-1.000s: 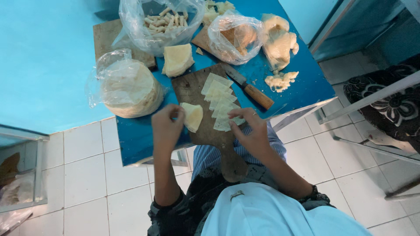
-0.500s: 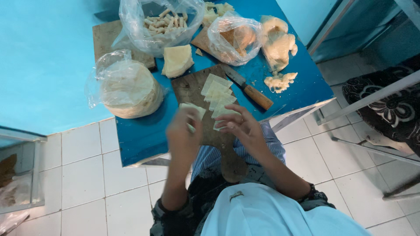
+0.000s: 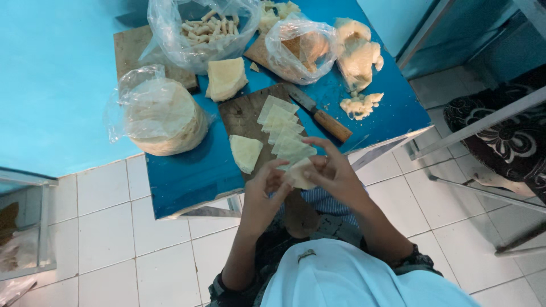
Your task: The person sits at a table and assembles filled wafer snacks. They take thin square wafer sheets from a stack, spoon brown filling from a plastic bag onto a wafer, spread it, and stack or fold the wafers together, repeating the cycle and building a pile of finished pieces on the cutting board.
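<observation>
Both hands meet over the near edge of a dark wooden cutting board (image 3: 243, 112). My left hand (image 3: 265, 190) and my right hand (image 3: 333, 170) together hold one pale dough wrapper piece (image 3: 300, 173) between the fingertips. Just beyond them a fanned row of cut wrapper triangles (image 3: 282, 129) lies on the board. A separate small stack of wrapper pieces (image 3: 245, 152) rests at the board's left edge. A wooden-handled knife (image 3: 318, 113) lies to the right of the row.
The blue table (image 3: 187, 170) carries a bagged stack of round wrappers (image 3: 162, 116), a folded wrapper stack (image 3: 225, 78), a bag of rolled pieces (image 3: 205, 28), a bagged brown filling (image 3: 298, 48) and dough scraps (image 3: 358, 54). White tiled floor lies below; metal frames stand at right.
My left hand left the stack at the board's left edge and came in to my right hand. Both now hold one wrapper piece near the board's front edge.
</observation>
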